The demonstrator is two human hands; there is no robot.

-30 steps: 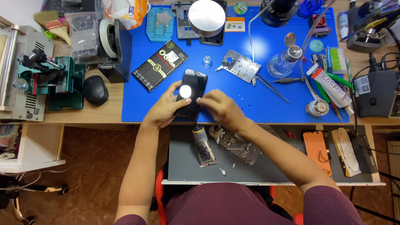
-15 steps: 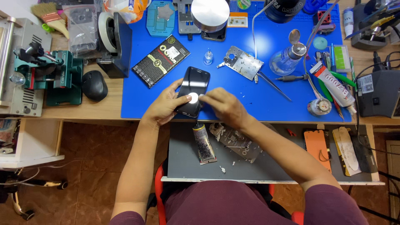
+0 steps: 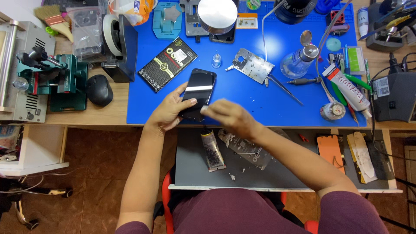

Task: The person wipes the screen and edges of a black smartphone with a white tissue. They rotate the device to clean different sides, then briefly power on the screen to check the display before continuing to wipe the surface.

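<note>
The left hand (image 3: 167, 113) cradles a black smartphone (image 3: 198, 94) at the near edge of the blue mat (image 3: 242, 95) on the bench (image 3: 108, 113), its fingers wrapped round the phone's lower left side; the right hand (image 3: 229, 118) is blurred just beside the phone's lower end, fingers half curled, and whether they pinch anything I cannot tell; a black flat package (image 3: 168, 63) lies behind the phone.

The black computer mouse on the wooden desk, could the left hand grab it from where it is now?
Probably yes, but not straight away. The mouse lies to the left of the left hand, with only bare desk and mat edge between them. That hand is busy steadying the black phone, so it would have to let go first.
</note>
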